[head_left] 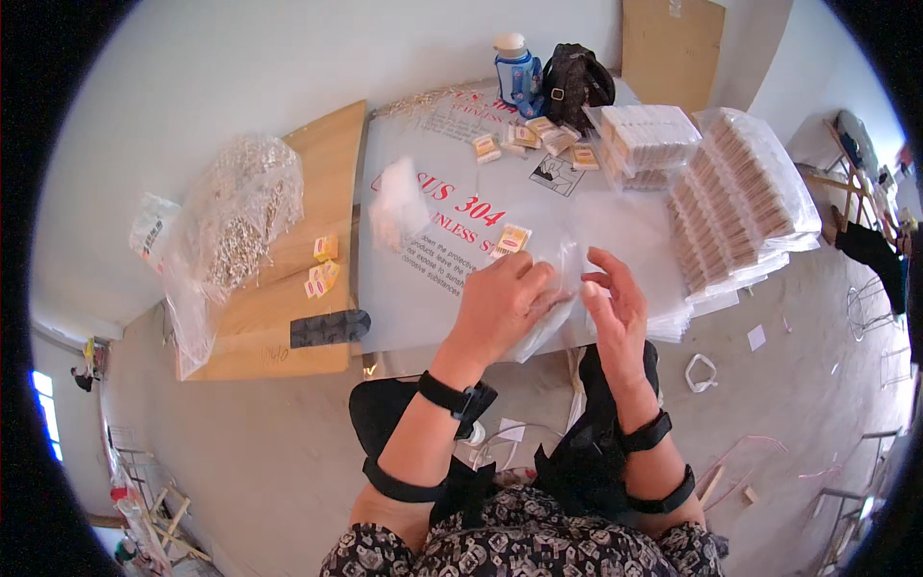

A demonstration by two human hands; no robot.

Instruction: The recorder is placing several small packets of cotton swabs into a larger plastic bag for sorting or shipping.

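Note:
My left hand (508, 303) is closed, its fingers pinching a clear plastic bag (540, 332) over the near edge of the table. To the bag's right, my right hand (618, 313) is raised with thumb and fingers apart, and nothing shows between them. Just beyond my left hand lies a small yellow-and-white packet (514, 238). Flat clear plastic sheets or bags (630, 240) spread out beyond my right hand. Farther left on the table rests a crumpled clump of whitish plastic (402, 204).
Stacked clear packs of thin sticks (740, 212) fill the table's right side. A large clear bag of loose sticks (240, 212) sits on the brown board (332, 192) at left. Several yellow packets (558, 141), a blue bottle (519, 77) and a black backpack (577, 82) stand at the back.

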